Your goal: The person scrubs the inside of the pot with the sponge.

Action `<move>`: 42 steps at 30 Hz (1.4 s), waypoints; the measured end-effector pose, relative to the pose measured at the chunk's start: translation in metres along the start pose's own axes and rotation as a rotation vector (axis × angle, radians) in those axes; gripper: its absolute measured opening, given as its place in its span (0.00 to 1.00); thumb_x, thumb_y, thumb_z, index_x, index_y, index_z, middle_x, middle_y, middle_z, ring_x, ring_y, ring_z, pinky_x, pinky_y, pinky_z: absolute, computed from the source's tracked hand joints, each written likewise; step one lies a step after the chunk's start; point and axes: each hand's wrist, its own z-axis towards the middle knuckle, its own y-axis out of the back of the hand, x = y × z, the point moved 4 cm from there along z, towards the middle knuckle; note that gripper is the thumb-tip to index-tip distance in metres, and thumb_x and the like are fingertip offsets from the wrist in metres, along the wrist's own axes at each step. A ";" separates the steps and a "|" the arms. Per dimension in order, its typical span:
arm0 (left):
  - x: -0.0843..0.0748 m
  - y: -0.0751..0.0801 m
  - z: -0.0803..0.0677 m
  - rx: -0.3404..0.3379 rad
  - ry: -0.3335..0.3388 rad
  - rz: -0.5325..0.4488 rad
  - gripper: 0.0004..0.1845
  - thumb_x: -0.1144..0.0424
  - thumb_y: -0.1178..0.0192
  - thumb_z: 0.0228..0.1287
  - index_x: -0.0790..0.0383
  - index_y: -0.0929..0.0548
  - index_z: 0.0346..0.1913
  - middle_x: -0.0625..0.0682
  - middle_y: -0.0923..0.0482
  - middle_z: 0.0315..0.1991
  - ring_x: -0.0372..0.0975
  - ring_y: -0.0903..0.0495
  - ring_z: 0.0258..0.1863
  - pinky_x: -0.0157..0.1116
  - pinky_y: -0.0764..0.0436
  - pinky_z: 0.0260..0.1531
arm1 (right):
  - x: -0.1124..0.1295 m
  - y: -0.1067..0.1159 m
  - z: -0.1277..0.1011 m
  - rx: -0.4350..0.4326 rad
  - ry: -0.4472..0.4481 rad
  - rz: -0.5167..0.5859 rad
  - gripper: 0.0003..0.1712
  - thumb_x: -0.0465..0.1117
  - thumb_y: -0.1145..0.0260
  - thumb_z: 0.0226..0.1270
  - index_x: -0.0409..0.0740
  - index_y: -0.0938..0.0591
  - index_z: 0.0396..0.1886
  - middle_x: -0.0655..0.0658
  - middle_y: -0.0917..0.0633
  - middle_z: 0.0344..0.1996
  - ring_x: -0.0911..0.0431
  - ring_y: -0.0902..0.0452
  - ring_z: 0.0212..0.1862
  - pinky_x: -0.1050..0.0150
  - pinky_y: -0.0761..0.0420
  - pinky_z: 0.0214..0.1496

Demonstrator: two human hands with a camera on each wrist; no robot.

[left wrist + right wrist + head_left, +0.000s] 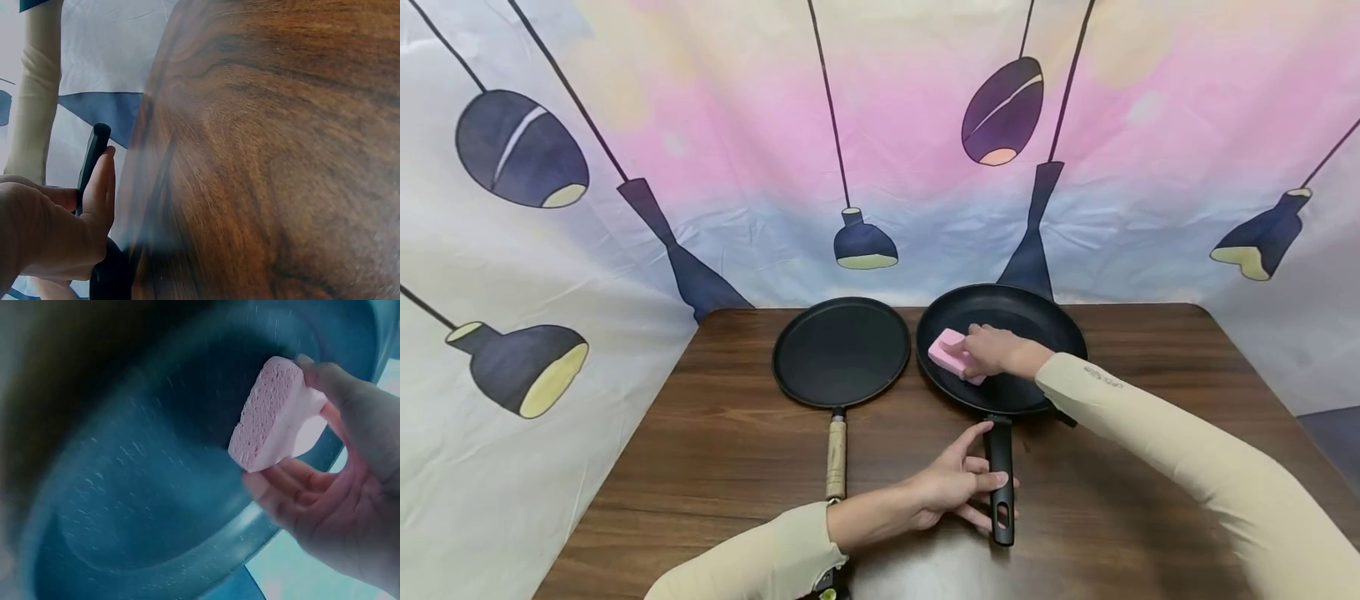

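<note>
A black frying pan (1030, 312) lies on the table, its black handle (1001, 450) toward me. My left hand (951, 483) holds that handle, thumb on top and some fingers passing beneath; the left wrist view shows the handle (94, 153) between thumb and fingers. Over the pan's inside, my right hand (996, 348) grips a pink sponge (946, 350). Up close in the right wrist view, the sponge (269, 412) has a porous face turned to the pan (156, 487), whose surface carries light streaks. Whether the sponge touches it I cannot tell.
Left of the frying pan lies a flat black crepe pan (841, 350) with a wooden handle (837, 458); my left forearm crosses over its lower end. Both pans rest on a brown wooden table (700, 433). Behind its far edge hangs a cloth (760, 150) printed with lamps.
</note>
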 end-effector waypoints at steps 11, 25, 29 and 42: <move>0.002 0.000 -0.003 0.011 -0.021 0.019 0.39 0.70 0.42 0.75 0.43 0.46 0.80 0.60 0.13 0.52 0.58 0.11 0.45 0.49 0.09 0.37 | -0.020 0.014 0.016 -0.001 -0.106 0.041 0.35 0.50 0.26 0.66 0.50 0.23 0.71 0.33 0.20 0.65 0.38 0.23 0.64 0.44 0.20 0.64; 0.003 0.003 0.001 0.003 0.004 0.025 0.40 0.71 0.42 0.74 0.43 0.47 0.80 0.60 0.13 0.52 0.51 0.11 0.40 0.51 0.09 0.37 | 0.015 0.001 -0.049 0.044 0.136 -0.012 0.28 0.31 0.24 0.61 0.49 0.15 0.62 0.41 0.11 0.51 0.59 0.21 0.35 0.58 0.11 0.50; 0.002 0.000 0.003 0.023 0.016 0.030 0.41 0.72 0.42 0.74 0.42 0.47 0.80 0.60 0.13 0.51 0.51 0.10 0.39 0.50 0.09 0.38 | 0.008 0.002 -0.035 0.024 0.083 0.106 0.30 0.25 0.29 0.62 0.48 0.17 0.64 0.41 0.11 0.50 0.60 0.22 0.34 0.61 0.17 0.48; 0.000 0.002 0.001 0.038 0.026 0.021 0.41 0.70 0.41 0.74 0.41 0.48 0.81 0.60 0.12 0.51 0.48 0.10 0.37 0.50 0.09 0.38 | -0.021 0.013 0.025 0.041 -0.052 0.146 0.34 0.26 0.31 0.66 0.48 0.23 0.71 0.33 0.24 0.69 0.49 0.20 0.50 0.62 0.21 0.44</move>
